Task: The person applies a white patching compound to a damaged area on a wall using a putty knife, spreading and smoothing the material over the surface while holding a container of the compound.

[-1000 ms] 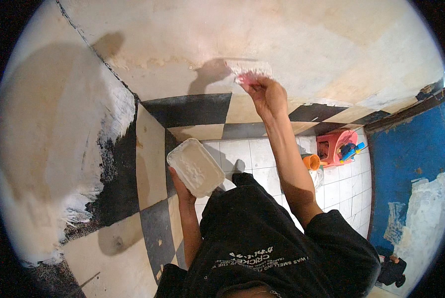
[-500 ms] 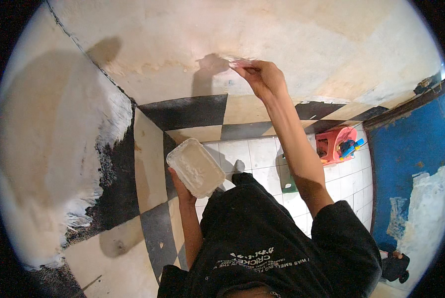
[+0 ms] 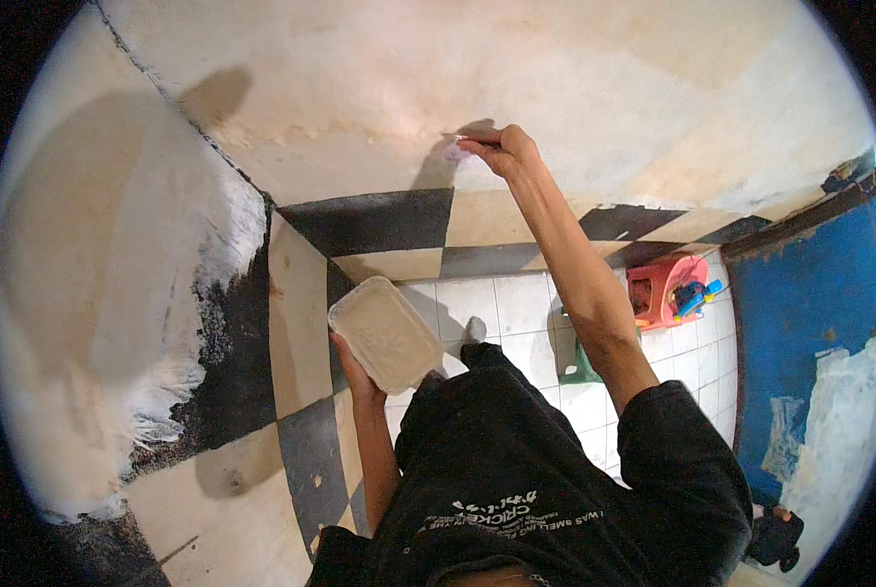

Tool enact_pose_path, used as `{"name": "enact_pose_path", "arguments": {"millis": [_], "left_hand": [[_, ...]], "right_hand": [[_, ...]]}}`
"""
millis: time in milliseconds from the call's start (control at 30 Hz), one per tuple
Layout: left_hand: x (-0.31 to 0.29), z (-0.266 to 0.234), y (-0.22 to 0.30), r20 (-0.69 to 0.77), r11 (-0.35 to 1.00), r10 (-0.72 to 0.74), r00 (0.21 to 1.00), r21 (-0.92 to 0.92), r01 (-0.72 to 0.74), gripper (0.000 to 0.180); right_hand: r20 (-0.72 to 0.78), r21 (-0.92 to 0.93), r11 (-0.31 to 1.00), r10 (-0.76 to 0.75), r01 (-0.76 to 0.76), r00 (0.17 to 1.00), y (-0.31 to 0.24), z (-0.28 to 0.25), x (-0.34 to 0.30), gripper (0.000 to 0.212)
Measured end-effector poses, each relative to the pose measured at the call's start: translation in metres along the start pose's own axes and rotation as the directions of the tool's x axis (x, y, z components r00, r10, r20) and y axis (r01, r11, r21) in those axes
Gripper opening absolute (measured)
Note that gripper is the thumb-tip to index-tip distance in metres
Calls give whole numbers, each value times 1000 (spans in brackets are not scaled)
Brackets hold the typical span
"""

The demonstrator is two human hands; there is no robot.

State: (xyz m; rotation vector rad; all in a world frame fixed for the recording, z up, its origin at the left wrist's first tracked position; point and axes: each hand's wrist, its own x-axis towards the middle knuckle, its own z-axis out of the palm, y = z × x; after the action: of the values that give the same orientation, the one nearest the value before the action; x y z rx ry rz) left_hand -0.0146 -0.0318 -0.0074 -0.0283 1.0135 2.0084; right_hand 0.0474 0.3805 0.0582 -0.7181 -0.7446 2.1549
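My left hand point(image 3: 358, 367) grips the left side of a rectangular tub point(image 3: 431, 377), held tilted in front of my body. Whitish paint or paste point(image 3: 384, 328) coats the inside of the tub. My right arm is stretched up to the pale wall point(image 3: 575, 108), and my right hand point(image 3: 505, 152) is closed in a pinch at its surface. A small, thin thing with a pale tip shows at the fingertips; its kind is too small to tell. The hand is just above a row of black and cream painted squares point(image 3: 369, 223).
On the left, another wall has white streaks over a black patch point(image 3: 228, 333). White floor tiles point(image 3: 516, 303) lie below. A pink plastic stool point(image 3: 653, 293) bears blue and yellow items, with a green object point(image 3: 580, 367) near it. A blue panel point(image 3: 790, 284) stands at right.
My right hand has moved slightly down the wall, and its shadow now falls closer to the fingers. The tub in my left hand has barely moved.
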Motion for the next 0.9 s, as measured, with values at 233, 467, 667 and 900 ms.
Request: {"name": "enact_pose_path", "arguments": {"millis": [233, 467, 667, 900], "left_hand": [[-6, -2, -5, -43, 997, -62, 997, -43, 60, 77], [-8, 15, -5, 1, 997, -68, 998, -43, 68, 75], [-15, 7, 0, -96, 995, -102, 990, -10, 102, 77], [-11, -1, -4, -43, 998, -56, 997, -20, 56, 80]], "right_hand": [[-156, 118, 983, -121, 140, 980, -14, 64, -145, 28], [-282, 117, 993, 22, 11, 959, 30, 3, -48, 25], [-136, 160, 984, -53, 75, 989, -26, 76, -118, 28], [-200, 16, 1000, -20, 23, 980, 18, -6, -118, 31]]}}
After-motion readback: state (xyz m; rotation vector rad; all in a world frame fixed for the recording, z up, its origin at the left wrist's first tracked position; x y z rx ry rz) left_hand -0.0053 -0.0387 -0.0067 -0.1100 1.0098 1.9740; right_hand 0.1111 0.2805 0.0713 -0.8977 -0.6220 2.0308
